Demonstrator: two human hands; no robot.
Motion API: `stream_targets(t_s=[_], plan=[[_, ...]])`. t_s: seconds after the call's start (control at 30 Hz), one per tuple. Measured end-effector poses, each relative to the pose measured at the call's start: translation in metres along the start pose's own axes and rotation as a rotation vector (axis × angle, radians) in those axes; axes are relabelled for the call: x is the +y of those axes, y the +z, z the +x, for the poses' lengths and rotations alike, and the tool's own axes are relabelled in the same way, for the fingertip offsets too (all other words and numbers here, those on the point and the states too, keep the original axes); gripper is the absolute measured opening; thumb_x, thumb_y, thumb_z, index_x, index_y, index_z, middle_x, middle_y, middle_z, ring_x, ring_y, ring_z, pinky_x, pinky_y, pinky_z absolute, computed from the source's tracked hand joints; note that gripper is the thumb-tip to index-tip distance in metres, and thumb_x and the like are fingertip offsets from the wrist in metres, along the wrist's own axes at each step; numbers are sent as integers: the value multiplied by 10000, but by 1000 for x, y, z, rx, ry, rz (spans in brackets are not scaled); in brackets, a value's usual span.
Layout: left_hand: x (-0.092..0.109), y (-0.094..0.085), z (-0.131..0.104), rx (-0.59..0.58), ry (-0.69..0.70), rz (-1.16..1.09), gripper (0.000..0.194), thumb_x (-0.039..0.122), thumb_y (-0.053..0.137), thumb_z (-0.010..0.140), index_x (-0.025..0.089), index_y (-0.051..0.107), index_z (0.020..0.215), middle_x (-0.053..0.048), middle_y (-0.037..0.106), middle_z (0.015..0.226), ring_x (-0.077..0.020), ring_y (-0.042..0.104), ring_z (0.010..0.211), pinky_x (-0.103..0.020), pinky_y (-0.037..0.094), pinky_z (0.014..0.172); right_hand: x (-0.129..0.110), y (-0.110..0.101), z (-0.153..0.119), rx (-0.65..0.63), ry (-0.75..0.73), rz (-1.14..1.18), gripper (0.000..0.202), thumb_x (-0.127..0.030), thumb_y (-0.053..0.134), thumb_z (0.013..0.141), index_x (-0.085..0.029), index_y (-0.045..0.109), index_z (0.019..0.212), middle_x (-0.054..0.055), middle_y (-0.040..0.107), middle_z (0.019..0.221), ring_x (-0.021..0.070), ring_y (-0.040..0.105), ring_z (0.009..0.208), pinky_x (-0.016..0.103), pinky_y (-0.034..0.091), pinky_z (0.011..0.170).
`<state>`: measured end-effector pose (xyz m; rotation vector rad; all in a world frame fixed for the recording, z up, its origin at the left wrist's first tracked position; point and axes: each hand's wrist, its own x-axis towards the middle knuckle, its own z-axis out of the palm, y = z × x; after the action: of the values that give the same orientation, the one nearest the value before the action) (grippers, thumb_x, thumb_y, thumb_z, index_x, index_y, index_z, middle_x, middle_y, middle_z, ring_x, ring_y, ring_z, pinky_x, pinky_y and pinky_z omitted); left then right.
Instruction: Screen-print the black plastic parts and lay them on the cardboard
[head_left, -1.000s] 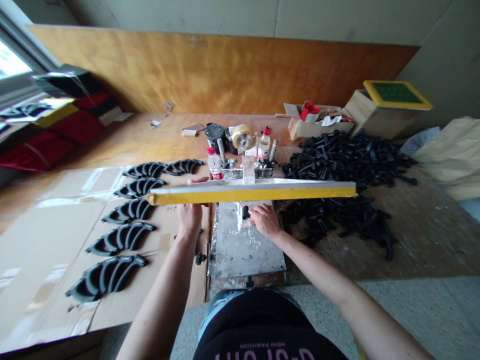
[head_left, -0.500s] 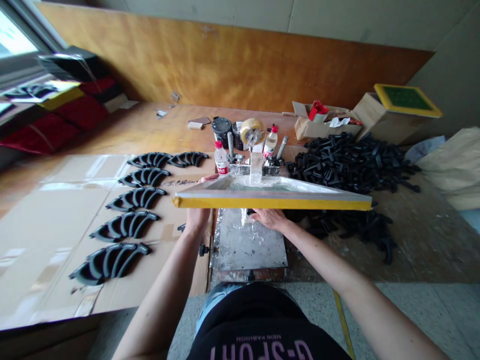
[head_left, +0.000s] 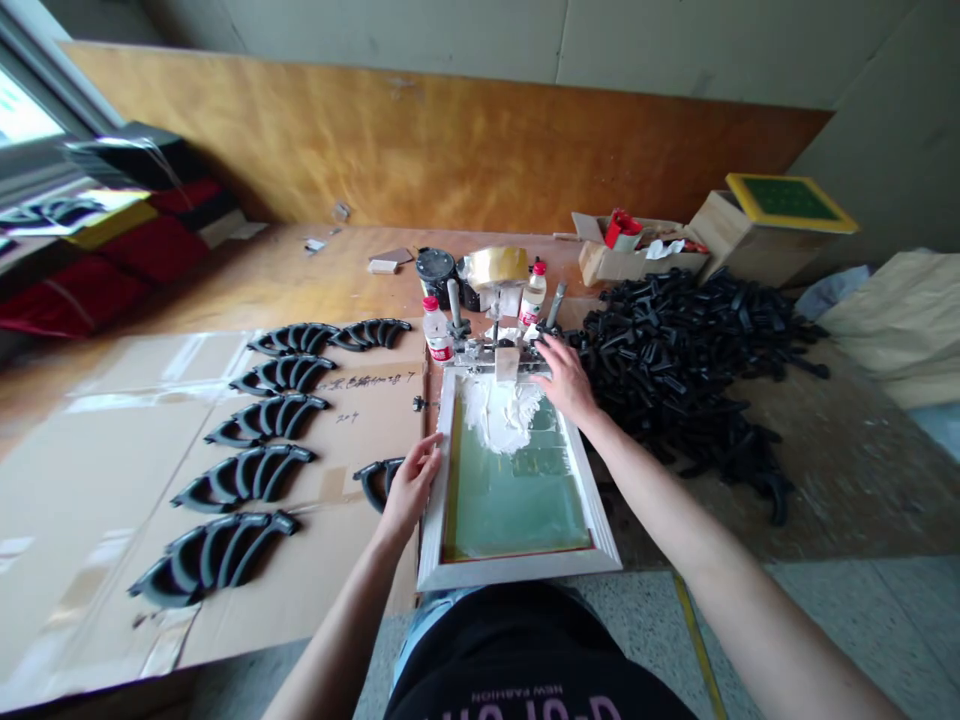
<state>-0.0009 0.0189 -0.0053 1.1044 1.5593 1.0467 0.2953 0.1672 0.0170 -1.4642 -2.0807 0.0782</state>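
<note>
A screen printing frame (head_left: 604, 530) with a pale rim lies flat in front of me. Thick white ink (head_left: 501, 420) covers the far part of its green mesh (head_left: 514, 510). My left hand (head_left: 411, 490) is at the frame's left rail, fingers loosely bent and fingertips touching the edge. Over the far right corner, my right hand (head_left: 568, 380) has its fingers apart and nothing in them. Just left of those fingers is a small pale block (head_left: 507, 364) by the metal hinge clamp (head_left: 472, 352). The base plate under the frame is hidden.
Rows of curved black plastic parts (head_left: 255, 475) lie on cardboard (head_left: 360, 420) at left; one more part (head_left: 373, 482) sits by my left hand. A heap of black parts (head_left: 660, 340) spreads at right. Bottles (head_left: 437, 330), a tape roll (head_left: 498, 266) and a black tub (head_left: 435, 275) stand behind.
The frame has swung down from its raised tilt to flat, covering the plate. My right hand has come out from beneath it to the far right corner. My left hand has moved lower.
</note>
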Motion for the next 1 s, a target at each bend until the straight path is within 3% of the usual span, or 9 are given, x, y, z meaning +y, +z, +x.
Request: stream_targets(t_s=[0.07,0.13,0.27,0.43,0.5,0.67,0.77,0.87,1.0], plan=[[-17,4,4,-34,-59,-18,716,614,616,783,181,561,1350,-24,685,796,-146,596,632,-237,459,563,-26,15,15,-99,-102,-18,549,-187,682,841,-159,528,1367,140,527,1394,276,469,1277,422,396,1092],[-27,7,9,-47,-81,-8,738,599,610,793,189,513,1398,-26,687,827,-146,600,646,-242,462,582,-42,26,24,-230,-104,-62,414,-192,674,852,-160,588,1255,127,609,1238,268,525,1171,383,441,998],[-35,7,13,-68,-89,35,717,584,578,825,180,494,1412,-39,695,888,-157,619,712,-256,475,640,-47,28,22,-430,-44,-146,151,-271,652,881,-166,648,989,98,667,1026,244,581,1001,314,442,868],[-40,7,14,-85,-111,30,706,588,559,839,189,483,1417,-51,701,949,-184,641,807,-281,488,709,-46,18,4,-353,48,-245,102,-177,564,892,-142,636,955,146,673,1027,258,568,1024,330,422,896],[-43,8,15,-75,-114,26,709,591,563,835,190,486,1416,-60,699,985,-198,644,855,-294,490,742,-51,21,-7,-332,13,-248,104,-133,545,876,-141,636,927,144,673,995,258,563,997,342,433,877],[-47,9,16,-70,-124,-11,731,601,586,817,197,492,1419,-67,702,1002,-213,650,897,-305,495,764,-54,18,-47,-414,-429,-90,148,-70,535,839,-160,645,881,87,662,903,227,553,945,310,441,778],[-43,11,14,-37,-133,-23,735,610,611,788,190,531,1387,-65,712,979,-205,657,845,-298,500,730,-46,5,-54,-459,-579,15,130,-94,576,830,-175,651,898,63,664,903,208,557,912,290,436,753],[-37,12,12,-9,-136,-50,737,603,644,755,175,565,1349,-67,721,952,-196,658,784,-288,502,683,-42,3,-45,-453,-547,21,107,-99,591,826,-189,643,852,44,654,863,198,558,878,280,429,724],[-30,13,10,20,-131,-99,718,590,685,711,168,611,1288,-57,721,872,-185,649,704,-280,499,627,-48,12,-49,-334,-475,-53,155,-54,549,836,-161,653,876,85,650,922,218,549,928,300,441,742]])
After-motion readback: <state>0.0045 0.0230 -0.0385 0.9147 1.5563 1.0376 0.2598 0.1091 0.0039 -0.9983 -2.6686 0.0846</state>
